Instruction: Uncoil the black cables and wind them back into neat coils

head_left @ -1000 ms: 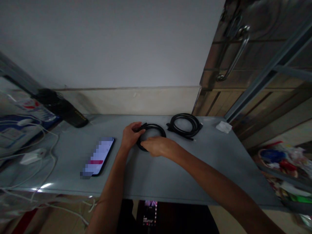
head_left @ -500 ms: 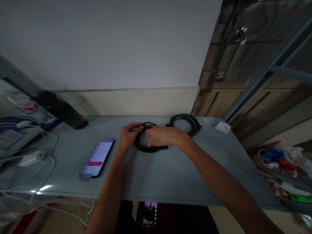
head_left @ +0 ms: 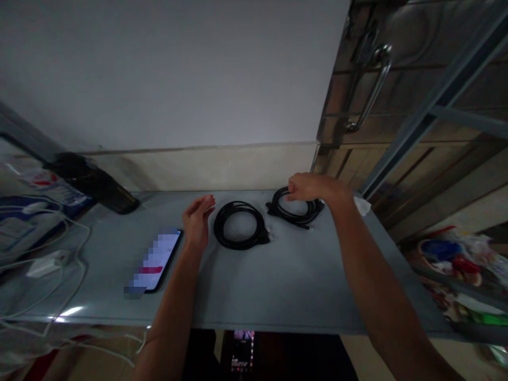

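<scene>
A round coil of glossy black cable (head_left: 238, 245) lies flat and loose on the blue-grey tabletop (head_left: 278, 286), its winding apparently done. The left hand (head_left: 196, 219) hovers just left of this coil, fingers loosely bent, holding nothing. Right of the coil, a second black cable (head_left: 291, 217) also lies in a ring, its ends jutting out, so it looks less tidy. The right hand (head_left: 309, 188) is over that ring's far side; whether its curled fingers grip it cannot be told. No tie can be made out on either.

Left of the coil lies a lit black-edged phone (head_left: 156, 262); farther back leans a black bottle (head_left: 95, 182). A pale wall (head_left: 178, 79) rises behind the coil, with a curved metal handle (head_left: 371, 95) beyond to the right.
</scene>
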{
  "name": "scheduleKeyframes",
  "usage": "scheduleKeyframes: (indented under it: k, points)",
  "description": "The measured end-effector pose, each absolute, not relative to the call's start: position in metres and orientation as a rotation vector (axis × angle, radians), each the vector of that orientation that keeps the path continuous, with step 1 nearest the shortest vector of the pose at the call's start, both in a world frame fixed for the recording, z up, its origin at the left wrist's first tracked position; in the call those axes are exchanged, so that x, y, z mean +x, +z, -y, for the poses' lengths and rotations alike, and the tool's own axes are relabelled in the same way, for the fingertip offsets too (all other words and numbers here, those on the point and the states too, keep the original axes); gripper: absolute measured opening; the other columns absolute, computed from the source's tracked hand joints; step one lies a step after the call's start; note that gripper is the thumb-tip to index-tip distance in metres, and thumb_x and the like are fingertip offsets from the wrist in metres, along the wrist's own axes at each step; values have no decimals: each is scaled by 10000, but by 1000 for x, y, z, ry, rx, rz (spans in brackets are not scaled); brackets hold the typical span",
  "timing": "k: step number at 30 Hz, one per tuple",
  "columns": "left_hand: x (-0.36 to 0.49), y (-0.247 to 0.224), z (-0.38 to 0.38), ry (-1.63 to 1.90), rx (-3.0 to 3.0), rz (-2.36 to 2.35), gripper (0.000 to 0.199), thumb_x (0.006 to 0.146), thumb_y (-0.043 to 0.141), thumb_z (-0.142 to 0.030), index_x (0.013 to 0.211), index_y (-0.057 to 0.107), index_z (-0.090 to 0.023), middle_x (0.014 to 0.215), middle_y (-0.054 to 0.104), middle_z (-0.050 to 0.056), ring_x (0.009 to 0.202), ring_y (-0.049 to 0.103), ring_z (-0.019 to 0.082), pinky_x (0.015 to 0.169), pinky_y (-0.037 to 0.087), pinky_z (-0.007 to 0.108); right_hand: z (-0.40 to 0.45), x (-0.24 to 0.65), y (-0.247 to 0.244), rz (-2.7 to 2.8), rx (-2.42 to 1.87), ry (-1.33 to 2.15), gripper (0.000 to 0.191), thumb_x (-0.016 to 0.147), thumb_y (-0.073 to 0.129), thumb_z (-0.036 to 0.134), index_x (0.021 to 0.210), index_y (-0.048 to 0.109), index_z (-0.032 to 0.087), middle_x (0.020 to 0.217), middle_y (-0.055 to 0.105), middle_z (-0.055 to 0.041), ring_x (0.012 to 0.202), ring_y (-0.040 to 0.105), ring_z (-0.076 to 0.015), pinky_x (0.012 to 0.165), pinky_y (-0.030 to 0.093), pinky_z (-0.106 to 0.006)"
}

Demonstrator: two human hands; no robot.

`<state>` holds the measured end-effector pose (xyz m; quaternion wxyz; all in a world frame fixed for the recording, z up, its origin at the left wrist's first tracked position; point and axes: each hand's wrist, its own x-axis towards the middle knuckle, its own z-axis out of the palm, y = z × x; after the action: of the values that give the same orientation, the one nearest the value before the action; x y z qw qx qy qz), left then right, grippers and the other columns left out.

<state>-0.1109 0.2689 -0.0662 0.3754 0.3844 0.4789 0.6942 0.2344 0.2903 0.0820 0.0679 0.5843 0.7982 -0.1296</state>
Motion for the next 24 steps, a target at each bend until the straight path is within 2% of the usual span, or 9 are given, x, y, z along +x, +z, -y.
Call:
scheduleKeyframes:
  k: [4, 8, 12, 15, 17, 21, 24]
  points:
    - [-113, -66, -270, 1787, 924, -1215, 368, 734, 968, -469, 957, 790, -237, 1037, 804, 44, 964, 756, 179, 904, 581, 303, -305, 211, 59, -2253, 1584, -489, 401, 961, 884, 472, 1114, 859, 102, 1111, 836, -138, 963, 795, -265, 810, 569, -311]
    - [-114, -66, -270, 1794, 907, -1199, 322, 745, 948, -454, 910, 771, -241, 1045, 810, 42, 944, 747, 173, 871, 579, 287, -314, 195, 42, -2185, 1529, -548, 302, 867, 949, 401, 931, 863, 119, 968, 831, -94, 870, 796, -259, 778, 585, -314]
    - [-115, -67, -270, 1787, 916, -1200, 319, 747, 935, -456, 921, 774, -242, 1043, 812, 49, 942, 754, 180, 862, 587, 292, -317, 197, 33, -2207, 1545, -554, 183, 883, 857, 305, 956, 870, 138, 934, 829, -101, 822, 795, -261, 732, 583, -322]
    - [-116, -68, -271, 1778, 936, -1212, 319, 756, 922, -470, 909, 765, -239, 1040, 811, 54, 944, 758, 186, 868, 591, 303, -316, 206, 37, -2261, 1567, -556, 208, 929, 759, 305, 935, 866, 127, 895, 822, -128, 804, 789, -260, 696, 554, -307]
    - [-116, -68, -271, 1776, 939, -1207, 327, 755, 924, -483, 894, 755, -240, 1034, 810, 53, 941, 757, 187, 868, 589, 307, -315, 212, 44, -2297, 1604, -545, 285, 995, 672, 320, 959, 857, 106, 920, 826, -158, 808, 786, -255, 680, 533, -301]
    - [-114, -66, -270, 1779, 920, -1188, 352, 736, 939, -496, 897, 759, -239, 1029, 806, 52, 924, 746, 183, 856, 581, 303, -307, 222, 65, -2351, 1728, -528, 436, 1133, 448, 305, 1160, 797, 46, 958, 822, -210, 794, 774, -236, 681, 513, -297]
    - [-112, -64, -268, 1782, 887, -1159, 353, 723, 952, -483, 901, 770, -238, 1014, 795, 42, 898, 730, 170, 835, 567, 292, -302, 231, 77, -2416, 1974, -490, 452, 1173, 409, 342, 1311, 692, 19, 1003, 812, -235, 800, 772, -252, 746, 541, -314]
